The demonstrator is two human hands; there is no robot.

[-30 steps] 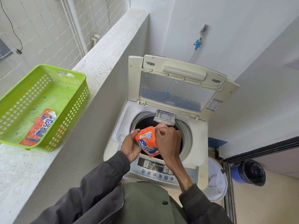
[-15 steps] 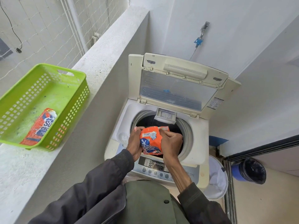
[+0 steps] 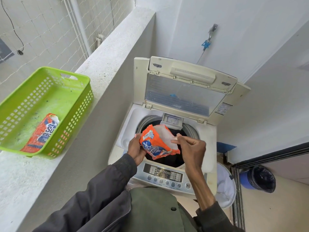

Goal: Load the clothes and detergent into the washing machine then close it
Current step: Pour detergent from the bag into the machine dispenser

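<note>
Dark clothes (image 3: 163, 160) sit in the drum. My left hand (image 3: 136, 148) grips the torn-open sachet (image 3: 158, 142) over it, my right hand (image 3: 190, 146) pinches the torn flap. Detergent unpoured, I judge; lid (image 3: 185, 87) up.

Dark grey jacket sleeves (image 3: 107, 190), right one pushed up; olive green front (image 3: 153, 210), black button (image 3: 173, 208).

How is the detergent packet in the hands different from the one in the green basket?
The held packet is torn open, white inside showing, above the drum; the basket packet lies untouched in the green basket. The left hand grips one; nothing touches the other. Both are orange and blue.
</note>
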